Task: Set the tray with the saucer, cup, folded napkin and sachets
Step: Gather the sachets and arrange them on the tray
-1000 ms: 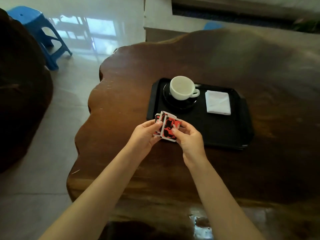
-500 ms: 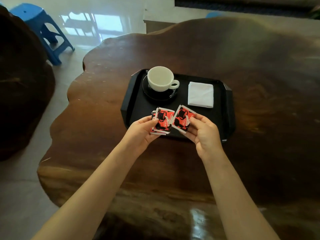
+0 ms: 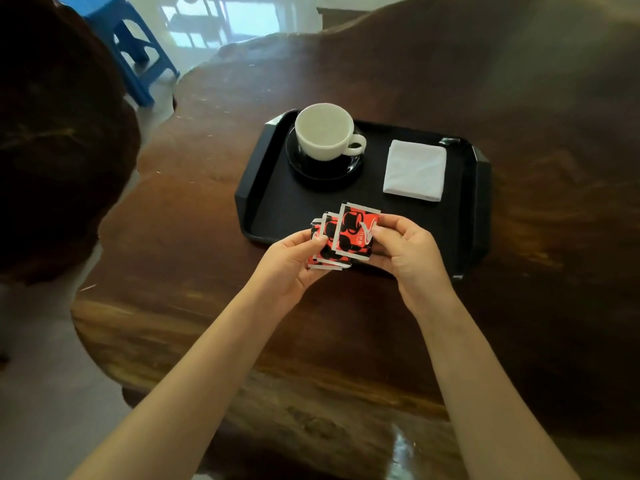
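- Looking at the black tray (image 3: 258, 188) on the dark wooden table (image 3: 207, 188), most of this job seems done already.
- Saucer (image 3: 323, 169) is down at the far left of the tray, and the white cup (image 3: 325, 131) sits upright on it, handle pointing right. Looks empty from where I'm standing.
- Folded napkin (image 3: 415, 170) lies flat at the far right of the tray, well apart from the saucer.
- So what's left is the sachets (image 3: 343, 235), the red and black ones. They're not down yet, just held above the tray's near edge.
- Left hand (image 3: 294, 261) has its fingers curled around a small fanned stack, thumb pressed on top. I count maybe three, can't be sure.
- Right hand (image 3: 408, 251) is pinching the front sachet by its right edge, thumb over it, other fingers tucked behind.
- My guess: they go on the bare near part of the tray, in front of the cup, and then it's finished.
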The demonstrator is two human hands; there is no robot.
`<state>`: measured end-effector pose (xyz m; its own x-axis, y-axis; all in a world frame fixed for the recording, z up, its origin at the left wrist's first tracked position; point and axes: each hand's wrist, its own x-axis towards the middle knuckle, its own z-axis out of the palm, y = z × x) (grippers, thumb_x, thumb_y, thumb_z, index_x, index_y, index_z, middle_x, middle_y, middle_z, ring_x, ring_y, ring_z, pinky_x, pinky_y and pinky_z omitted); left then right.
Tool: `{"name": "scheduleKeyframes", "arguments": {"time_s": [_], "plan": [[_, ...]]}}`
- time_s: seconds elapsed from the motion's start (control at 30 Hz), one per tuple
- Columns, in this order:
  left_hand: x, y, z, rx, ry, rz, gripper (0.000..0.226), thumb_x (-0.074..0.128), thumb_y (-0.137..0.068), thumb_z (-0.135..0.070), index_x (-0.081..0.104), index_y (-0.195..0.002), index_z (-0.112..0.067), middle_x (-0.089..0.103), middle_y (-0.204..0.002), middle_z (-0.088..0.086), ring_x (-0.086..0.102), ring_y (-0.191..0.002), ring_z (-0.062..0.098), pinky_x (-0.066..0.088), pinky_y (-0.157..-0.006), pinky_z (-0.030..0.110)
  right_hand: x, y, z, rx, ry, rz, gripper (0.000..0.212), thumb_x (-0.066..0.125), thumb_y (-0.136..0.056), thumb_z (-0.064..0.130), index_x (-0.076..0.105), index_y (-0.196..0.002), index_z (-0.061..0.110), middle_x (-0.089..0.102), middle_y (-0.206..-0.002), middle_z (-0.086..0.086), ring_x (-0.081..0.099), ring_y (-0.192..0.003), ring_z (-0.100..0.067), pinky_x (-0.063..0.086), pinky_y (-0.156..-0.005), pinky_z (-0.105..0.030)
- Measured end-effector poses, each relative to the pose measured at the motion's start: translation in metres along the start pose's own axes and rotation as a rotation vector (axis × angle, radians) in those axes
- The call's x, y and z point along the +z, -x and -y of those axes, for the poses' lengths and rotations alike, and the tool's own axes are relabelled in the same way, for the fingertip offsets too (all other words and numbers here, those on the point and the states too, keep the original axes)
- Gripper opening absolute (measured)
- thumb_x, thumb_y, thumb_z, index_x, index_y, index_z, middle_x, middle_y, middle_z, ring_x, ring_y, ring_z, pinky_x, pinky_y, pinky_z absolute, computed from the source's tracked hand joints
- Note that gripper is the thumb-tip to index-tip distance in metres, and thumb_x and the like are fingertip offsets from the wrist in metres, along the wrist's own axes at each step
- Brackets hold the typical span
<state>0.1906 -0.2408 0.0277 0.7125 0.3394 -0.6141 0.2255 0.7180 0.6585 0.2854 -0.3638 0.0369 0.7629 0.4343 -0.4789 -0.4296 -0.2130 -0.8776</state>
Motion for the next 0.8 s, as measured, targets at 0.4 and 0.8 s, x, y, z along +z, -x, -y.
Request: {"name": "scheduleKeyframes", "arguments": {"time_s": [0.4, 0.8], "plan": [[0.017, -0.032, 0.01, -0.034, -0.006, 0.0, 0.017, 0.052, -0.089, -0.002, 0.061, -0.104, -0.004, 0.07, -0.1, 0.013, 0.07, -0.09, 0.022, 0.058, -0.079, 0.033, -0.009, -0.023, -0.01, -0.081, 0.174, -0.132, 0.021, 0.052, -0.093, 0.015, 0.057, -0.113, 0.017, 0.071, -0.097, 0.0, 0.069, -0.086, -0.009, 0.059, -0.069, -0.026], [0.0, -0.062, 0.008, 0.011, -0.074, 0.004, 0.018, 0.055, -0.087, -0.003, 0.061, -0.103, -0.007, 0.075, -0.087, 0.005, 0.072, -0.085, 0.019, 0.059, -0.077, 0.032, -0.012, -0.059, -0.02, -0.293, 0.337, -0.176, 0.02, 0.048, -0.095, 0.017, 0.06, -0.108, 0.027, 0.066, -0.09, 0.011, 0.06, -0.064, 0.006, 0.043, -0.049, -0.007]]}}
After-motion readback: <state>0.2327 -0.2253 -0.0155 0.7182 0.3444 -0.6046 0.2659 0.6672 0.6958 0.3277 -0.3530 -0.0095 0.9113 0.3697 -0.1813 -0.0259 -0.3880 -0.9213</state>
